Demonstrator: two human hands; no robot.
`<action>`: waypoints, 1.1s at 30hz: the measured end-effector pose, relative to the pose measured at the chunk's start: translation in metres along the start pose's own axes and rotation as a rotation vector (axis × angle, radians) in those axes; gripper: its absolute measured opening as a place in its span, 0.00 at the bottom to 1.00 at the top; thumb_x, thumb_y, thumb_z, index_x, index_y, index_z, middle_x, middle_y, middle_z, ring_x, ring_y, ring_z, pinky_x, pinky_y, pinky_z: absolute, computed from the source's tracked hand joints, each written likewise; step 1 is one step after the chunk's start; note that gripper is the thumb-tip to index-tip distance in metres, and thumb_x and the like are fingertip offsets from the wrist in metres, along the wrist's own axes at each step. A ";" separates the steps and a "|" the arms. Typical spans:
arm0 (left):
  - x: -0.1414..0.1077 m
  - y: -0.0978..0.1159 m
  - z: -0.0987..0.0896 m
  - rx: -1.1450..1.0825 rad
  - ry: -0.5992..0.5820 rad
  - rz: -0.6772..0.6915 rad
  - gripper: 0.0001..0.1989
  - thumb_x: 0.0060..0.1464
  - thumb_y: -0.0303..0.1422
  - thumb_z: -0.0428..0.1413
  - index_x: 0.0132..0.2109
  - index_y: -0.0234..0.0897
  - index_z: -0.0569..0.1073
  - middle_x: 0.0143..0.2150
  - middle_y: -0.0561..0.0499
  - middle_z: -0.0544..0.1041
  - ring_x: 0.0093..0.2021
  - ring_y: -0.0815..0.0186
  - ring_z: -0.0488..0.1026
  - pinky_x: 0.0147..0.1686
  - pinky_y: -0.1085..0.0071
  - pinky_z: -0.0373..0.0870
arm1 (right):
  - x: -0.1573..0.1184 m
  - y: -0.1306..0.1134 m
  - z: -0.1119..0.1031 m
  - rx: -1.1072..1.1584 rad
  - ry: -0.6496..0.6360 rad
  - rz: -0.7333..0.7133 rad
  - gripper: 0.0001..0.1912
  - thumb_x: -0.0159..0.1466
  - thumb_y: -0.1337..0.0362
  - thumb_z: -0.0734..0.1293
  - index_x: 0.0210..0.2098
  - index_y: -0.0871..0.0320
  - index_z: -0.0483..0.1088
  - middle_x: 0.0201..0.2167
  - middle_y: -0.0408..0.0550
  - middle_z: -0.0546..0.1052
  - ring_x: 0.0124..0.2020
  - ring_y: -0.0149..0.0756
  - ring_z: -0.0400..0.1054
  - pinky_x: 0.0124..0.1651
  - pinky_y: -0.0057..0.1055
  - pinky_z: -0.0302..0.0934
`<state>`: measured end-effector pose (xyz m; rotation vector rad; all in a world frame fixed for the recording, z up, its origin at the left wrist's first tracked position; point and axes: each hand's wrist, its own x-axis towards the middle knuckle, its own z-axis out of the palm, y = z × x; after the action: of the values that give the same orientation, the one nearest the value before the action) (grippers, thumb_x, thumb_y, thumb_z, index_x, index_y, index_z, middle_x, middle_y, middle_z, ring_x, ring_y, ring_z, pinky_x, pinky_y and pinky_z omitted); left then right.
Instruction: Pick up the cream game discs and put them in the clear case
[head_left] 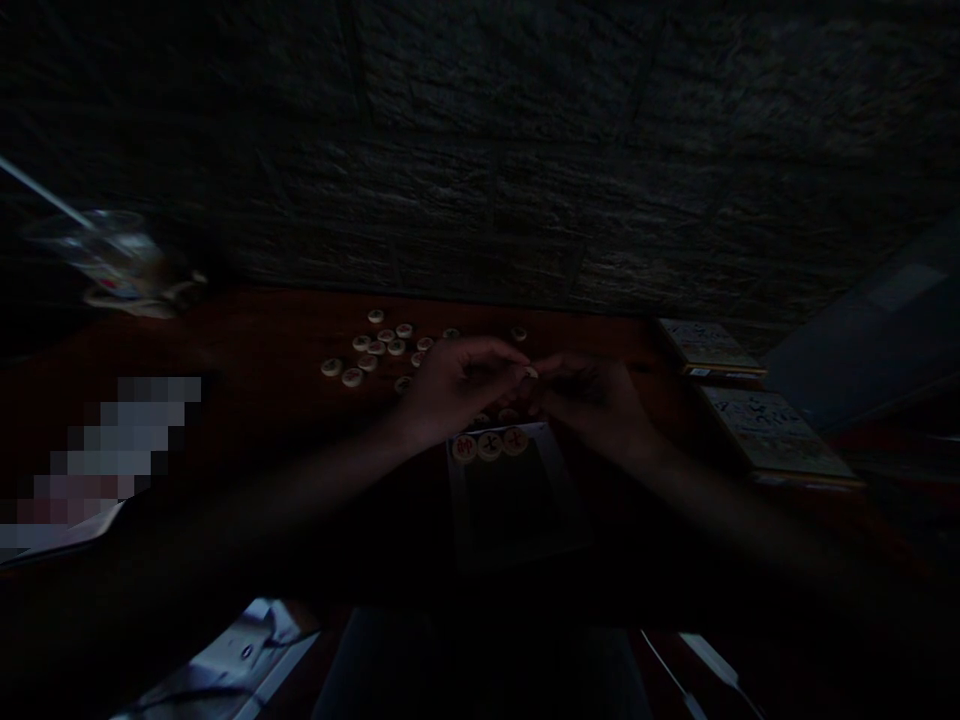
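The light is very dim. My left hand (454, 388) pinches a round Chinese chess piece (530, 372) between thumb and fingertips. Against the other side of that piece, the closed fingertips of my right hand (596, 405) meet the left ones. Just below my hands lies a shallow, dark-bottomed box (574, 500) with a pale rim. Three pieces sit in a row along its far end: a red-marked piece (465, 447), a black-marked piece (490, 445) and another red-marked piece (515, 440). Loose chess pieces (367, 362) are scattered on the table beyond my left hand, some partly hidden by it.
Two flat printed boxes (776, 430) lie at the right of the wooden table (255, 340). A plastic cup (112, 255) with a straw stands at the far left. A stone wall (465, 180) rises behind. Cables (664, 660) hang below the near edge.
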<state>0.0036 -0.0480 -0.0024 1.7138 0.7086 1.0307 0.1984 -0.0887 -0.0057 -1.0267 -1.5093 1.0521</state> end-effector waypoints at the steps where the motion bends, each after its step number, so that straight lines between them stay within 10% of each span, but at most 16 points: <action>1: 0.000 0.000 0.000 0.002 -0.001 0.001 0.07 0.61 0.35 0.64 0.43 0.38 0.83 0.39 0.49 0.86 0.33 0.65 0.83 0.34 0.72 0.79 | 0.000 0.001 0.000 0.009 0.004 -0.003 0.17 0.56 0.50 0.81 0.36 0.55 0.81 0.30 0.46 0.84 0.28 0.34 0.77 0.34 0.31 0.72; 33: -0.002 0.001 -0.002 -0.045 -0.009 0.072 0.14 0.56 0.37 0.70 0.48 0.37 0.86 0.46 0.44 0.87 0.44 0.59 0.86 0.45 0.67 0.82 | 0.001 -0.008 -0.002 0.024 0.015 -0.036 0.19 0.61 0.47 0.78 0.33 0.57 0.83 0.27 0.47 0.83 0.25 0.32 0.76 0.29 0.27 0.70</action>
<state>0.0010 -0.0494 -0.0016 1.7146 0.6177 1.0800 0.1995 -0.0895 0.0022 -0.9852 -1.4945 1.0333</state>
